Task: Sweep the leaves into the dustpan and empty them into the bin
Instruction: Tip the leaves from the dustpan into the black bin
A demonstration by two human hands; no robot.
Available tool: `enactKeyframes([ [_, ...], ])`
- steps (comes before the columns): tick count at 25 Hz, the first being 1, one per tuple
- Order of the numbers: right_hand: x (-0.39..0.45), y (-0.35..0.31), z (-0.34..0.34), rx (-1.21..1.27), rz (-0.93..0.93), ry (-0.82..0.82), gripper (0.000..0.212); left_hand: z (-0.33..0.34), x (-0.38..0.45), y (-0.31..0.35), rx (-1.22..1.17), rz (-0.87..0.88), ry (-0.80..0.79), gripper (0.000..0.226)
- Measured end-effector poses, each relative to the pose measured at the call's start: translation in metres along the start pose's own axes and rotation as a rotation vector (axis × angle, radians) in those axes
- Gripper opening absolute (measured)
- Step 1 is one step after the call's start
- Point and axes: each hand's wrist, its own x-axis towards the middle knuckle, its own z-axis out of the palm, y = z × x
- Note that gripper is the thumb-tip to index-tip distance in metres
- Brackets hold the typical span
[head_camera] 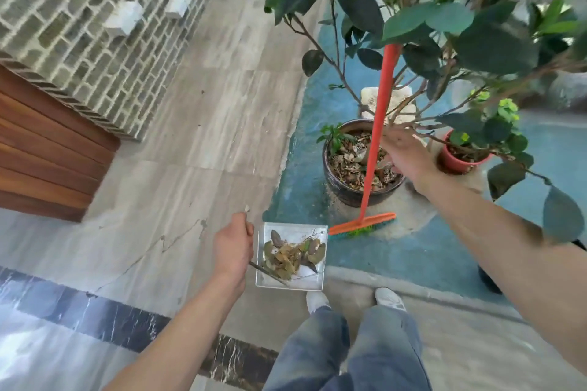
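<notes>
A square metal dustpan (290, 282) sits low in front of my feet, filled with dry brown and green leaves (292, 255). My left hand (232, 247) is closed in a fist on its thin upright handle, just left of the pan. An orange broom (374, 143) with green bristles stands on the teal floor, its long handle leaning up into the plant's foliage. My right hand (405, 154) hovers just right of the broom handle with its fingers apart and slightly blurred. No bin is in sight.
A large dark pot (346, 192) with a leafy shrub stands behind the broom, a small red pot (457, 165) to its right. A grey brick wall (79, 25) and a wooden panel (41, 149) lie to the left. My white shoes (389, 298) are near the step edge.
</notes>
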Motion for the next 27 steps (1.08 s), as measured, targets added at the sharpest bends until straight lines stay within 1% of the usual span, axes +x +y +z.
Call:
enactKeyframes([
  [3, -0.037, 0.015, 0.014, -0.14, -0.045, -0.096, 0.045, 0.017, -0.002, 0.001, 0.073, 0.05, -0.076, 0.034],
  [6, -0.086, 0.046, 0.044, -0.271, -0.09, -0.315, 0.055, 0.037, -0.007, -0.002, 0.131, 0.117, -0.154, 0.027],
  [9, -0.135, 0.077, 0.077, -0.375, -0.117, -0.499, 0.061, 0.064, -0.021, 0.0, 0.156, 0.145, -0.24, 0.028],
  [11, -0.159, 0.086, 0.096, -0.422, -0.145, -0.534, 0.058, 0.082, -0.038, 0.004, 0.15, 0.154, -0.285, 0.027],
  [13, -0.175, 0.092, 0.101, -0.384, -0.167, -0.506, 0.046, 0.099, -0.058, 0.005, 0.147, 0.158, -0.327, 0.03],
  [16, -0.192, 0.111, 0.077, -0.333, -0.102, -0.396, 0.032, 0.127, -0.1, 0.004, 0.137, 0.144, -0.407, 0.034],
  [17, -0.2, 0.123, 0.057, -0.311, -0.069, -0.344, 0.031, 0.14, -0.123, 0.003, 0.141, 0.148, -0.443, 0.036],
  [20, -0.222, 0.146, 0.002, -0.323, -0.02, -0.284, 0.027, 0.171, -0.177, -0.005, 0.136, 0.181, -0.531, 0.039],
  [22, -0.248, 0.169, -0.043, -0.332, -0.007, -0.217, 0.024, 0.197, -0.227, -0.02, 0.154, 0.228, -0.6, 0.036],
  [23, -0.259, 0.18, -0.061, -0.335, -0.007, -0.181, 0.027, 0.208, -0.25, -0.027, 0.154, 0.244, -0.627, 0.034],
  [26, -0.294, 0.214, -0.115, -0.338, 0.035, -0.039, 0.019, 0.243, -0.319, -0.046, 0.138, 0.292, -0.703, 0.036],
  [27, -0.303, 0.224, -0.13, -0.318, 0.046, 0.007, 0.02, 0.253, -0.339, -0.05, 0.136, 0.307, -0.718, 0.038],
])
